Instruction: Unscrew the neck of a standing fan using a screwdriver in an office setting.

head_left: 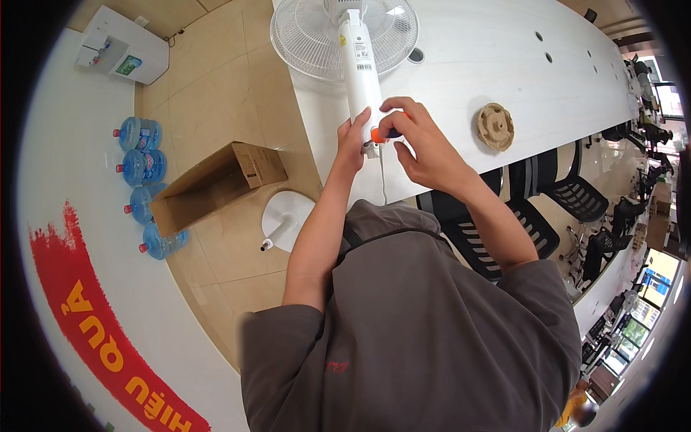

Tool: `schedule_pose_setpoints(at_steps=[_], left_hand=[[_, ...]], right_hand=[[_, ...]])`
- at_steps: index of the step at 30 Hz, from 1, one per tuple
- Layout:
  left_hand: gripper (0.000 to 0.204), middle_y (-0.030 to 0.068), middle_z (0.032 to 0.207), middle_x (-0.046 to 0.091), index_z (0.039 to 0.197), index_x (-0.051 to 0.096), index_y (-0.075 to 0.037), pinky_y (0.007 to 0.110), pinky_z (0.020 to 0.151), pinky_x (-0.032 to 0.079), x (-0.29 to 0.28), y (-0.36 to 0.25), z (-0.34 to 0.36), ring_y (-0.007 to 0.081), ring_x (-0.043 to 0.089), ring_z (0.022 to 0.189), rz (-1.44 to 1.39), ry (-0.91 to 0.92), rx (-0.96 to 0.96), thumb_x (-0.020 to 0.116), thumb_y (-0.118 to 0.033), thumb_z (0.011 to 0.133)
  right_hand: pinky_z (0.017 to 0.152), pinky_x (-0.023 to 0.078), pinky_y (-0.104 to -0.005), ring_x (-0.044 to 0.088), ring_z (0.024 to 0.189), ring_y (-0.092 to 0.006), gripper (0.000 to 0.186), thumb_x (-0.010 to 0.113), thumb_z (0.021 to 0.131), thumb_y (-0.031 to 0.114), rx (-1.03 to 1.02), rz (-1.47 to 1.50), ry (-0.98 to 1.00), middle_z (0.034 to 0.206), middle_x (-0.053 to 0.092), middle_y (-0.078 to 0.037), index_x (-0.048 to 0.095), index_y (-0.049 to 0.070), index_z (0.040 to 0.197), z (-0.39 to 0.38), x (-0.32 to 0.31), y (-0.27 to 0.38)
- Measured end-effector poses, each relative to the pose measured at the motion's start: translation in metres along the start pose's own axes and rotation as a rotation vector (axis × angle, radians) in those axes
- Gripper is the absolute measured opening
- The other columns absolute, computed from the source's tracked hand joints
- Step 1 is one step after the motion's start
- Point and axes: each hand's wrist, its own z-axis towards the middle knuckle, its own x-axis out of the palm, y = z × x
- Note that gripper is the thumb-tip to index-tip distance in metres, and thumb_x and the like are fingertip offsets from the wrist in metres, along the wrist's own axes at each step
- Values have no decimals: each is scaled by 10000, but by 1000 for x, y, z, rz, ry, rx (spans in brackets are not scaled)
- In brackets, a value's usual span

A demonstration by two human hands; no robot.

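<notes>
A white electric fan (362, 86) lies on the white table, its round wire cage (306, 43) at the far end and its column pointing toward me. My left hand (351, 142) is closed around the column's near end, thumb along its side. In the bent fingers of my right hand (425, 147) is an orange-and-dark screwdriver (376, 135), held against the column's end; its tip is hidden. A pale power cord (384, 176) hangs from that end over the table's edge.
A moulded cardboard piece (495, 127) sits on the table (461, 57) to the right. Black chairs (529, 223) stand along its near edge. On the floor at left are an opened carton (216, 189), a round white base with a pole (288, 219) and several water bottles (142, 167).
</notes>
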Motion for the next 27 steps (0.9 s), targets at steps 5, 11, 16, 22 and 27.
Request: schedule_pose_setpoints(at_steps=[5,11,16,22,27], left_hand=[[410,86,924,650,1096,600,30,285,624,534,10,-9,-9,156,659,769,-92,-5,-22,693,-315,894],[421,96,950,657,1105,599,31,288,629,536,7,-5,-7,160,660,776,-74,-54,22,697,-316,888],[399,87,942,654,1084,605,13,277,630,536,16,-16,-18,152,656,776,-65,-52,1,702,-318,884],[410,95,957,662,1107,604,23,278,631,545,11,-12,-13,160,666,785,-41,-60,-17,694,-315,891],[414,94,957,666,1113,603,27,283,625,547,15,-16,-15,159,668,781,-35,-47,-30,691,-314,894]], right_hand=[[738,511,-399,611,893,-307,365,668,842,21,17,56,-42,1101,540,-148,536,15,1182,6,-6,11],[785,500,-355,614,896,-230,452,725,858,80,160,43,-31,1099,548,-140,498,15,1243,4,5,2],[804,509,-365,611,894,-258,420,718,847,57,127,127,-153,1186,482,-172,499,7,1201,6,5,10],[779,547,-367,631,875,-292,476,694,845,30,130,58,-1,1162,464,-193,460,-25,1255,3,4,2],[822,508,-372,610,933,-288,462,720,827,29,214,128,-98,1128,513,-155,488,15,1226,6,2,11]])
